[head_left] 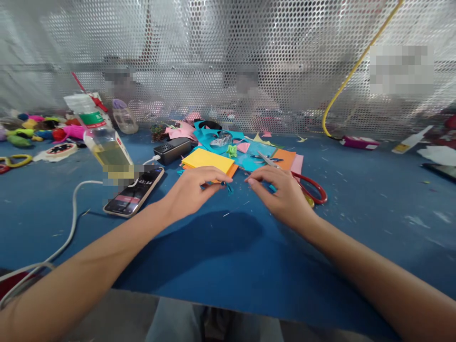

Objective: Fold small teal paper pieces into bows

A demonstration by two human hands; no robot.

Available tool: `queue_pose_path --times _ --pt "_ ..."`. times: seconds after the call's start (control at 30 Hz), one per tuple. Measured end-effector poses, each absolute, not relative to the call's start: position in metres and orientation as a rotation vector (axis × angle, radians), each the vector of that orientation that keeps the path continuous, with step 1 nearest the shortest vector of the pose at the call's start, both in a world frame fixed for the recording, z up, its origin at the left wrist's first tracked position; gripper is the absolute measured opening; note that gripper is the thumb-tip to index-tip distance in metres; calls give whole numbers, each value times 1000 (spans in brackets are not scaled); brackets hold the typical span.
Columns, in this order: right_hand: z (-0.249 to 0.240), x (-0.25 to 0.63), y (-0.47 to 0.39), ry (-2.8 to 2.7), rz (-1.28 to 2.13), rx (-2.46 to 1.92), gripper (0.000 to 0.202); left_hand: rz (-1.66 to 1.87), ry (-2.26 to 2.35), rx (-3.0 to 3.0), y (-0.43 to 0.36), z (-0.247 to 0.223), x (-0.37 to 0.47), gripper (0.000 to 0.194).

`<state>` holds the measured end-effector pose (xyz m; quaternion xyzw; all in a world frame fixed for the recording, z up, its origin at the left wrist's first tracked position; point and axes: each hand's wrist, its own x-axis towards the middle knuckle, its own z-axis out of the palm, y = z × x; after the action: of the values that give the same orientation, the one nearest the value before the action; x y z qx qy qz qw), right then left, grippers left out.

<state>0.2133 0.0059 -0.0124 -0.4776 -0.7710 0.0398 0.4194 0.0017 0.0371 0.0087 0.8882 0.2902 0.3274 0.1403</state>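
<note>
Small blue paper piece [230, 188], one: pinched in the fingertips of the left hand [192, 190], the nearer hand; long axis too small to read. Right hand [287, 192]: to the right, a gap apart, fingertips turned left toward the piece; thumb and forefinger close together, any contents cannot be told. Yellow paper [208, 160]: far side of left hand. Red-handled scissors [323, 195]: by the right hand.

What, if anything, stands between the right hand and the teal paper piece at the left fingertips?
Nothing visible: only a gap over the blue table separates the right hand from the teal paper piece. The red-handled scissors, partly hidden by that hand, are outside the gap.
</note>
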Motion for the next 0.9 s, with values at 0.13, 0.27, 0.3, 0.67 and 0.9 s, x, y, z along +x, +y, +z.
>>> queue_pose_path --times 0.13,0.27,0.3,0.67,0.9 --pt "-21 214 11 -1977 131 -1211 13 732 1234 2758 64 10 -18 26" --pt "-23 214 13 -1986 149 -1216 13 628 1571 2718 89 11 -43 28" --pt "-23 215 13 -1988 153 -1213 13 614 1604 2706 93 10 -48 28" --pt "-23 213 11 -2024 174 -1183 13 633 1603 2625 101 0 -58 23" --pt "-20 207 5 -1936 133 -1188 20 981 1316 2400 70 11 -23 30"
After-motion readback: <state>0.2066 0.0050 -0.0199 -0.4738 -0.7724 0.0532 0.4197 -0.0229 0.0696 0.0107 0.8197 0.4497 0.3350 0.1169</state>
